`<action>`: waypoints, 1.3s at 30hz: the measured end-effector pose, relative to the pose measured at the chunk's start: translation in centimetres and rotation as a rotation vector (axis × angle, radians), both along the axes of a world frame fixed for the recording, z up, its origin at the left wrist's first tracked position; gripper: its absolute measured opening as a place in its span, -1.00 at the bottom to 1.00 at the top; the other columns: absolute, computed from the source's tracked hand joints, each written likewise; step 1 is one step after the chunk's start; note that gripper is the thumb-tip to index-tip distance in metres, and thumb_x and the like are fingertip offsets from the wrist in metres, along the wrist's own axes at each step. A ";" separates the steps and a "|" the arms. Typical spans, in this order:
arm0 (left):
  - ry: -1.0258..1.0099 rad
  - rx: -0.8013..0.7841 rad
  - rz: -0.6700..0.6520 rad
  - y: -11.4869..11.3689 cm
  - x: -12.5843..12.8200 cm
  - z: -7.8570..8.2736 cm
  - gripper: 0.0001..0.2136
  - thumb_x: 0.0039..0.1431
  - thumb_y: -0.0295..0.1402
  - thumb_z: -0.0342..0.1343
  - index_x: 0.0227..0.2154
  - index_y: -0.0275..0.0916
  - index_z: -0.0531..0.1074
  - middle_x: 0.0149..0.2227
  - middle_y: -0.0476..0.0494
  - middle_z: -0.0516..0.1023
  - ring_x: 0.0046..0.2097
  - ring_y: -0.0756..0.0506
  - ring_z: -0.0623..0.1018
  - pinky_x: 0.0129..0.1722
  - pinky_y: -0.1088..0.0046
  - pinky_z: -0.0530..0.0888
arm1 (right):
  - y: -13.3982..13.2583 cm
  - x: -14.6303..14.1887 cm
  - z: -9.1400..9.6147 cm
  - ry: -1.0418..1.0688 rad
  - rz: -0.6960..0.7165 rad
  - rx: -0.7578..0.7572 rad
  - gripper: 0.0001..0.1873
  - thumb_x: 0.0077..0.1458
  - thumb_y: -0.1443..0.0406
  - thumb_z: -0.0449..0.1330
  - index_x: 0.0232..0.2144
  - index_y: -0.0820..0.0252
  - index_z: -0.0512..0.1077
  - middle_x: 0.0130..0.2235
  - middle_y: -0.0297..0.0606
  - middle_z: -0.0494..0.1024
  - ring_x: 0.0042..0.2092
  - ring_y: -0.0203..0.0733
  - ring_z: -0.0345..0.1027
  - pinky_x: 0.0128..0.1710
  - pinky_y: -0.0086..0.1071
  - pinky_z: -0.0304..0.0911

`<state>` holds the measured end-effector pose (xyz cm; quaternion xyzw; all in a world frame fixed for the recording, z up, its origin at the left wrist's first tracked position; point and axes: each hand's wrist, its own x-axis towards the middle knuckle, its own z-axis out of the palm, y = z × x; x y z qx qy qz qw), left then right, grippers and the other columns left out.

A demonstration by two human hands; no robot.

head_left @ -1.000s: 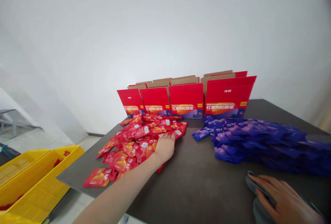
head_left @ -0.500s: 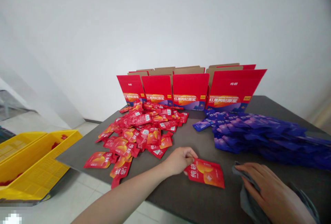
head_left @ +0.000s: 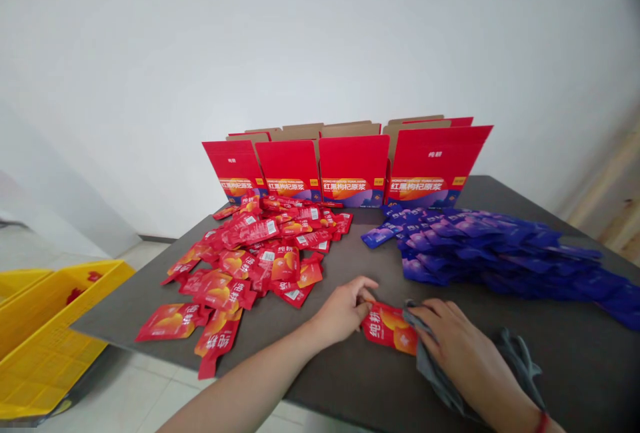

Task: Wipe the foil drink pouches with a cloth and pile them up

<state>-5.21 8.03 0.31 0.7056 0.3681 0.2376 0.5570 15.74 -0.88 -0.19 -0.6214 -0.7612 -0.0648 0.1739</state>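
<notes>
A single red sachet (head_left: 384, 328) lies on the dark table (head_left: 345, 386) near its front edge. My left hand (head_left: 345, 308) pinches the sachet's left end with thumb and fingers. My right hand (head_left: 457, 346) lies on a grey cloth (head_left: 517, 360) and presses it onto the sachet's right half, fingers curled over the cloth. A heap of red sachets (head_left: 250, 260) spreads across the table's left side. A heap of blue sachets (head_left: 490, 250) covers the right side.
Several open red cartons (head_left: 350, 166) stand in a row along the table's back edge against a white wall. Yellow plastic crates (head_left: 40, 333) sit on the floor to the left, below the table's corner. A wooden panel shows at the far right.
My left hand left the red heap and drew one red sachet to the front of the table. My right hand slid the grey cloth left onto that sachet.
</notes>
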 end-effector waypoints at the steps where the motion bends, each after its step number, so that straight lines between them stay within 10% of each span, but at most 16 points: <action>1: -0.006 -0.012 0.002 0.1 0.0 -0.1 -0.62 0.09 -0.55 -0.05 0.00 -0.23 0.27 -0.25 -0.02 0.43 -0.44 0.08 0.38 -0.59 0.67 0.33 | -0.2 1.0 -0.2 0.000 -0.020 -0.001 -0.73 0.17 0.28 0.06 -0.14 0.09 0.49 -0.13 -0.22 0.51 -0.13 -0.18 0.37 -0.13 -0.28 0.31; 6: 0.016 0.121 0.066 0.5 0.2 -0.2 -0.55 -0.01 -0.65 -0.06 -0.04 -0.23 0.33 -0.15 -0.06 0.39 -0.44 0.12 0.34 -0.52 0.67 0.34 | -0.9 2.9 -0.1 -0.010 -0.093 0.006 -0.72 0.17 0.26 0.05 -0.14 0.15 0.48 -0.14 -0.19 0.51 -0.12 -0.13 0.38 -0.12 -0.23 0.32; 17: -0.076 0.115 0.023 0.6 0.2 -0.8 -0.57 0.01 -0.67 -0.06 -0.03 -0.26 0.35 -0.21 -0.07 0.42 -0.36 0.08 0.39 -0.44 0.63 0.37 | 1.4 -5.5 1.7 -0.065 0.069 0.006 -0.59 0.03 0.44 0.10 -0.07 0.04 0.45 -0.05 -0.24 0.48 -0.07 -0.10 0.33 -0.11 -0.21 0.32; 27: 0.058 -0.012 -0.084 0.7 -1.1 1.9 -0.44 -0.05 -0.69 -0.03 0.08 -0.24 0.30 0.07 -0.21 0.35 -0.19 -0.01 0.50 -0.25 0.46 0.50 | -0.9 2.5 -1.1 -0.130 -0.089 0.009 -0.69 0.13 0.36 0.02 -0.09 0.20 0.43 -0.14 -0.16 0.50 -0.12 -0.09 0.36 -0.11 -0.17 0.30; 35: 0.170 0.402 -0.123 0.6 -2.2 2.0 -0.41 -0.01 -0.68 -0.03 0.12 -0.16 0.31 0.01 -0.13 0.39 0.02 -0.06 0.43 0.06 0.41 0.35 | 0.5 -2.7 2.1 -0.091 0.009 0.019 -0.72 0.07 0.47 0.05 -0.17 0.14 0.41 -0.09 -0.18 0.46 -0.11 -0.11 0.33 -0.10 -0.21 0.28; 39: 0.121 0.315 -0.057 1.3 -2.3 0.7 -0.46 -0.01 -0.65 0.01 0.08 -0.20 0.34 -0.15 -0.06 0.45 -0.15 -0.02 0.46 -0.10 0.48 0.39 | 1.3 -2.7 3.5 -0.107 0.009 0.043 -0.73 0.08 0.49 0.03 -0.22 0.17 0.43 -0.12 -0.14 0.45 -0.10 -0.08 0.31 -0.09 -0.17 0.25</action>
